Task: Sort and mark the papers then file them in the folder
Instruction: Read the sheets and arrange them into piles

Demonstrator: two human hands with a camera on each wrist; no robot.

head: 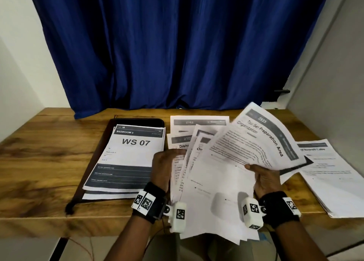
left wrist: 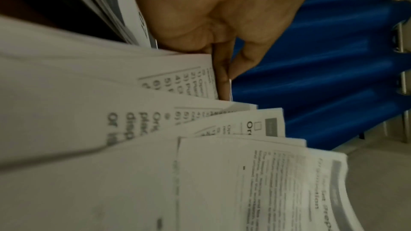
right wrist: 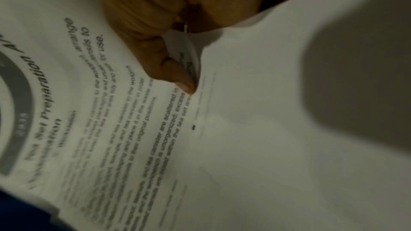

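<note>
Both hands hold a fanned sheaf (head: 212, 174) over the desk's (head: 39, 162) near edge. Left hand (head: 163, 168) grips the fan's left side, fingers curled behind the sheets. Right hand (head: 266, 180) pinches the top sheet (head: 264, 140), thumb (right wrist: 177, 75) on its face, page curling up. Black folder (head: 136, 121) lies left of centre, "WS 07" stack (head: 128, 160) on it. More sheets (head: 199, 122) lie toward the far edge, another stack (head: 332, 180) at the right edge. Blue curtain (head: 177, 44) behind.
</note>
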